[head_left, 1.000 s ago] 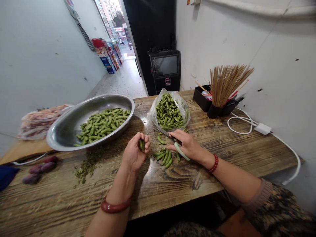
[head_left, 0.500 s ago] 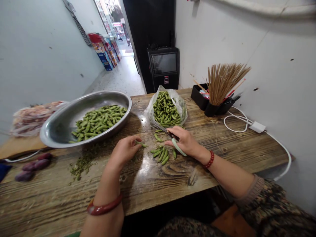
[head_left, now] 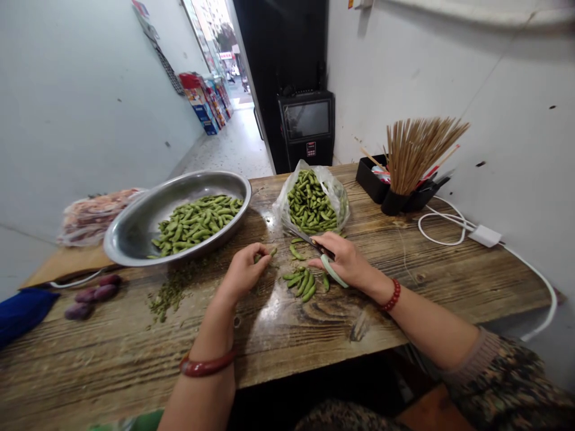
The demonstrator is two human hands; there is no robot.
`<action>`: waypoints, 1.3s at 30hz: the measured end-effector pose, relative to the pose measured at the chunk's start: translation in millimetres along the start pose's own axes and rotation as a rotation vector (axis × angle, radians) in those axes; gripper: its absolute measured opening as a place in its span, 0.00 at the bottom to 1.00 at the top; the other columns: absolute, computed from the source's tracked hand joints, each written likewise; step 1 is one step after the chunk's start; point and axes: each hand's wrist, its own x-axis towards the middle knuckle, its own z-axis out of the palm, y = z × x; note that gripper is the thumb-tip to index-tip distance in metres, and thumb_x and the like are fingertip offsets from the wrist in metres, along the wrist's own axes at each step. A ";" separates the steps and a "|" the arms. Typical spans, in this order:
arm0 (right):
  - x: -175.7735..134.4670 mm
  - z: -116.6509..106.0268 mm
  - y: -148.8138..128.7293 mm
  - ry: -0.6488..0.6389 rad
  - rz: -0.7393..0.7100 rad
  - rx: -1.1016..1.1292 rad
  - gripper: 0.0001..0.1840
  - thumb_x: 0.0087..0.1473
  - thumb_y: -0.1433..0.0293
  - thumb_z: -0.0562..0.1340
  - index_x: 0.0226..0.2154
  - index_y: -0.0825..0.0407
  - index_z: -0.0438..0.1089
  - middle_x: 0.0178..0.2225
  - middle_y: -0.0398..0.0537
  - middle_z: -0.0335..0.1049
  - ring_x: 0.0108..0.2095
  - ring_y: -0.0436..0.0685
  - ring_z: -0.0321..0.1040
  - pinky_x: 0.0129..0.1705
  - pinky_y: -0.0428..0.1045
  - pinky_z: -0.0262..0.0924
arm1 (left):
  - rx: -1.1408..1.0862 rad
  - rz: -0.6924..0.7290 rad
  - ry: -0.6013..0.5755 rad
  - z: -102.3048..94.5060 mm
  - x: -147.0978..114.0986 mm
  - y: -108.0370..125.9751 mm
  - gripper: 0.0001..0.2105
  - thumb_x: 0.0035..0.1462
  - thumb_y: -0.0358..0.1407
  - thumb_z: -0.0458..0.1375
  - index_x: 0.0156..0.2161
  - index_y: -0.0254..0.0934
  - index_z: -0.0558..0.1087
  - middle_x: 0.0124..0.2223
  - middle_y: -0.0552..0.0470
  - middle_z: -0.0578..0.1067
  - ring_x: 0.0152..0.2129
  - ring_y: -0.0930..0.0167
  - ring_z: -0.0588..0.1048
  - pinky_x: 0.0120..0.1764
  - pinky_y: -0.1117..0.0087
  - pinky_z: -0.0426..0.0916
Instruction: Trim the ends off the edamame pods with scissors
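Note:
My left hand is closed in a pinch on an edamame pod, whose tip pokes out past the fingers. Scissors with pale green handles are gripped in my right hand, their blades pointing to the upper left. Several loose edamame pods lie on the table below the blades. Just behind my right hand, a clear plastic bag stands open, full of pods. To the left, a large oval steel basin holds a heap of pods.
Stem trimmings are scattered on the wooden table. Purple-red oblong items and a bag of meat lie left, near a blue cloth. At right are skewers in a black holder and a white cable.
The camera view has shifted, so everything sits further right in the picture. The pod in my left hand now tilts upward, nearer the scissors. My right hand still grips the scissors.

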 end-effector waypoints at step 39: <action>-0.7 4.2 -10.8 -0.175 -0.008 0.044 0.32 0.47 0.64 0.69 0.54 0.52 0.63 0.38 0.49 0.64 0.33 0.54 0.63 0.36 0.50 0.63 | -0.460 -0.178 0.044 38.4 -15.1 24.6 0.07 0.41 0.31 0.67 0.30 0.37 0.77 0.22 0.55 0.72 0.18 0.75 0.65 0.20 0.76 0.55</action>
